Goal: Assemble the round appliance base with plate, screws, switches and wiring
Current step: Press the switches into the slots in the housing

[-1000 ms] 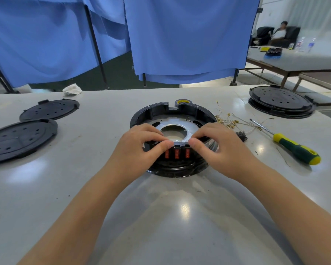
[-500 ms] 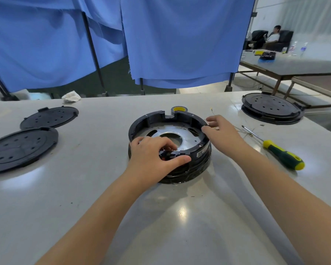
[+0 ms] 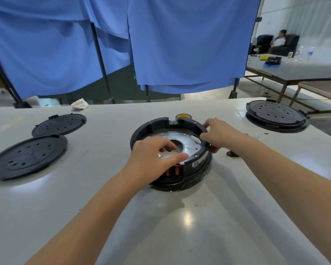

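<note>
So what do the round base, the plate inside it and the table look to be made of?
Round base: likely moulded plastic, black with a dull sheen. Plate: probably sheet metal, silvery with bright glare and punched holes. Table: smooth pale grey, glossy enough to mirror a lamp; material unclear.

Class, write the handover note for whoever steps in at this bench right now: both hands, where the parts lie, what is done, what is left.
Left hand: fingers curled on the metal plate inside the round base, thumb at the near rim.
Right hand: grips the base's right rim.
Base sits mid-table; red switches show in its near slot.
Two loose black covers lie left, another base far right.
Done: plate laid in, switches in.
Left: screws, wiring; the screwdriver is not in view.
</note>
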